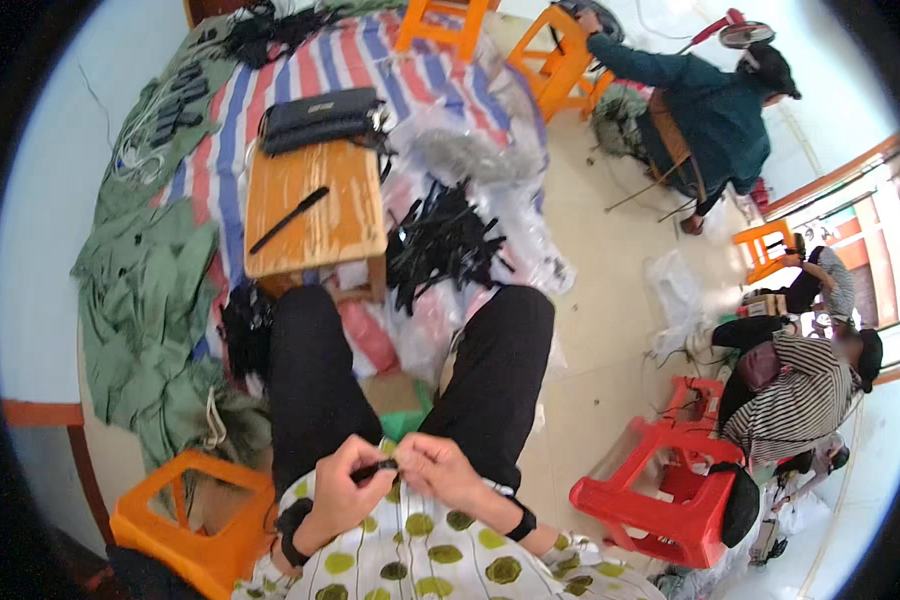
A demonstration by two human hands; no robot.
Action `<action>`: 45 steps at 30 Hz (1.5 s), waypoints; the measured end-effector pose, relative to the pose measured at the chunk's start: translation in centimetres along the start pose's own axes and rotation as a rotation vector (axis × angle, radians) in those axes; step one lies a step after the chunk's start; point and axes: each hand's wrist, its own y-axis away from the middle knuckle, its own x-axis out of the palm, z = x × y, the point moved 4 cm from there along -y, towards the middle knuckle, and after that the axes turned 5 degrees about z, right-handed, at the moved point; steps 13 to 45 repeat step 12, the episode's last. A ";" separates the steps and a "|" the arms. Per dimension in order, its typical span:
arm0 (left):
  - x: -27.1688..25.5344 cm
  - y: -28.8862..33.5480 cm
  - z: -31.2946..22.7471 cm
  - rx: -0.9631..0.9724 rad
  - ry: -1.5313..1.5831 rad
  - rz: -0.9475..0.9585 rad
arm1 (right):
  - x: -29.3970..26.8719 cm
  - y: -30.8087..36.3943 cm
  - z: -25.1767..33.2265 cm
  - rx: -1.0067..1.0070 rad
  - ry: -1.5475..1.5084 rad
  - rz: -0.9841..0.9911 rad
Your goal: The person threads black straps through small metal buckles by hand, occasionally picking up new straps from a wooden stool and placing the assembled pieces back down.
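Note:
Over my lap, my left hand [347, 484] is closed around a small black strip-like piece [374, 469]. My right hand [436, 468] is pinched at the piece's other end, fingertips almost touching the left ones. The piece's exact kind is too small to make out. Beyond my knees stands a wooden stool [315, 185] with a long black strip [290, 219] lying slantwise on top. A black bag [322, 119] rests at the stool's far end. To the stool's right, a heap of black strips [448, 240] lies on clear plastic.
Orange plastic stools [185, 520] stand at my left and at the far side; red stools [660, 490] are at my right. Green cloth [155, 320] and a striped sheet [225, 190] cover the floor. Other people [715, 115] sit along the right side.

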 end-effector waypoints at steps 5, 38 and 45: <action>0.3 -0.1 -1.2 0.097 -0.148 -0.035 | 0.4 0.9 -0.3 -0.016 -0.114 -0.024; 0.1 -1.7 0.3 0.045 0.033 0.049 | -0.8 -0.3 0.8 -0.040 -0.042 0.011; 0.1 -1.7 0.3 0.045 0.033 0.049 | -0.8 -0.3 0.8 -0.040 -0.042 0.011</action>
